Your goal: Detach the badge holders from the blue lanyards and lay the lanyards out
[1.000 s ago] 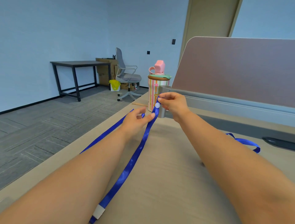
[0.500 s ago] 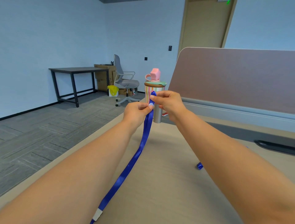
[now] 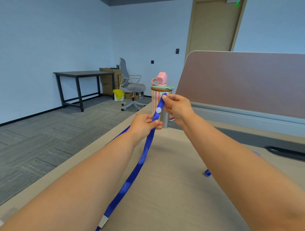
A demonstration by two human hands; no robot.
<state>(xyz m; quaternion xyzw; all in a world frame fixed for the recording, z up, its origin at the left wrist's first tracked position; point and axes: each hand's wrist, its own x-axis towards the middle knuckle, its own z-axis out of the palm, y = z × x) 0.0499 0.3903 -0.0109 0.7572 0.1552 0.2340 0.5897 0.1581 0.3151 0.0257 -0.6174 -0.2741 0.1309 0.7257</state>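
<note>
blue lanyard (image 3: 145, 153) hangs above the desk (image 3: 173, 189) between both hands, its tail trailing toward the near edge. right hand (image 3: 177, 108) pinches the tip, left hand (image 3: 143, 125) pinches the strap below the white snap (image 3: 158, 110). a slipping pinch could drop it twisted. half a second ago the hands met over the snap; now they've parted, baring it.

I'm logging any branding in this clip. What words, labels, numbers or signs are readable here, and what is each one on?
No text can be read in this frame.
The blue lanyard: plain, no print shows.
The striped bottle: pattern only, no words.
The cardboard box on the far floor: dark print, too blurred to read.
The sign above the door: a green light only, cut off by the frame's edge, unreadable.
</note>
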